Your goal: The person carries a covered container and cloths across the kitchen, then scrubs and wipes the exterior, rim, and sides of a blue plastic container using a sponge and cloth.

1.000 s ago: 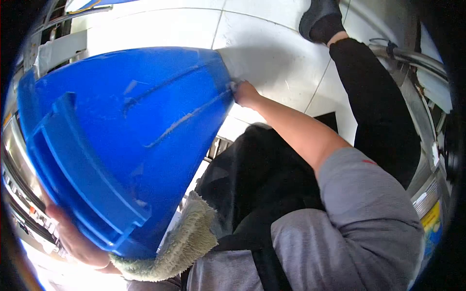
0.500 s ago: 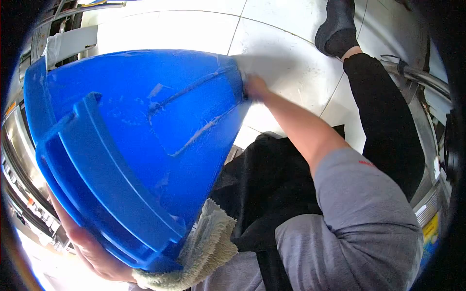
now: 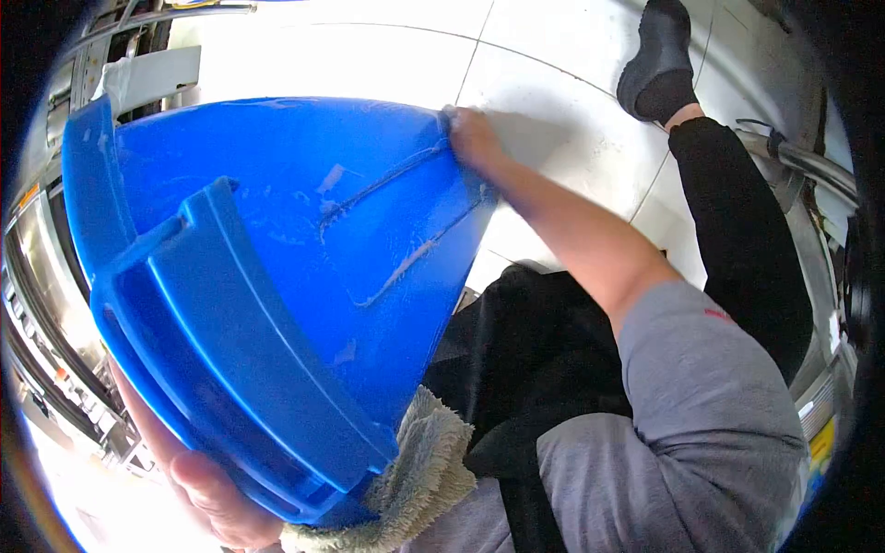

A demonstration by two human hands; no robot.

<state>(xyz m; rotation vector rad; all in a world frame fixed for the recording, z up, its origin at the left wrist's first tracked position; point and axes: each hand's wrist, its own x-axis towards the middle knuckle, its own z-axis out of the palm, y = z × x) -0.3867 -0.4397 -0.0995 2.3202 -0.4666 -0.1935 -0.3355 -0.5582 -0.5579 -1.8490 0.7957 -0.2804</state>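
Note:
A large blue plastic bin (image 3: 277, 203) lies tilted across my lap, its wide rim toward the lower left and its narrow base toward the upper right. My left hand (image 3: 226, 502) grips the rim from below, thumb visible and other fingers mostly hidden. Beside it, a fluffy cream cloth (image 3: 426, 465) hangs against the rim's lower corner, touching my clothing. My right hand (image 3: 475, 138) is curled at the base's edge; a small pale bit shows by its fingertips, too unclear to name. Whitish smears and wet marks streak the bin's side.
White floor tiles (image 3: 567, 111) spread beyond the bin. My leg in black trousers (image 3: 747, 240) and a dark shoe (image 3: 656, 60) extend on the right, near a metal rail (image 3: 811, 161). Metal racks or equipment (image 3: 55, 304) line the left side.
My right hand has moved up along the base's edge and is less blurred. The bin, my left hand and the cloth appear slightly farther right and lower in view.

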